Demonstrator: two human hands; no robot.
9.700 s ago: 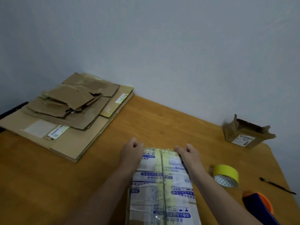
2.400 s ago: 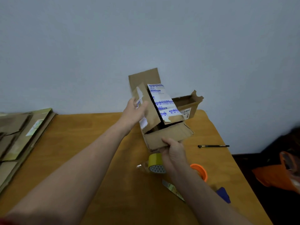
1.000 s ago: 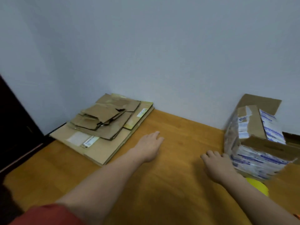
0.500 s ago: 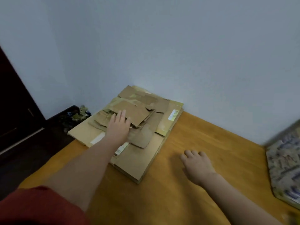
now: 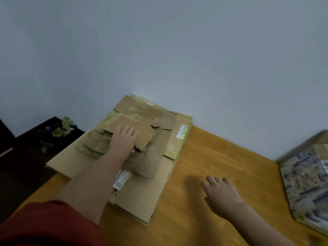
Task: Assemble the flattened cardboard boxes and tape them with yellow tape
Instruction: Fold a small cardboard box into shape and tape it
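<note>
Left hand (image 5: 124,140) lies flat on cardboard stack (image 5: 150,190) by left edge of table (image 5: 213,157).

My count from the head feed

I see two hands, left hand (image 5: 124,140) and right hand (image 5: 221,193); one stack of flattened cardboard boxes (image 5: 142,197), sheets too overlapped to number; two white labels (image 5: 122,180); one assembled box (image 5: 305,183); one table (image 5: 204,157).

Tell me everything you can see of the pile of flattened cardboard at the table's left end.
The pile of flattened cardboard is brown, worn and creased, with yellowish tape remnants and white printed labels. Large flat sheets lie at the bottom; smaller folded pieces are heaped askew on top. It lies on the wooden table, with its far end close to the wall. The left hand rests on the topmost piece, fingers straight.
</note>
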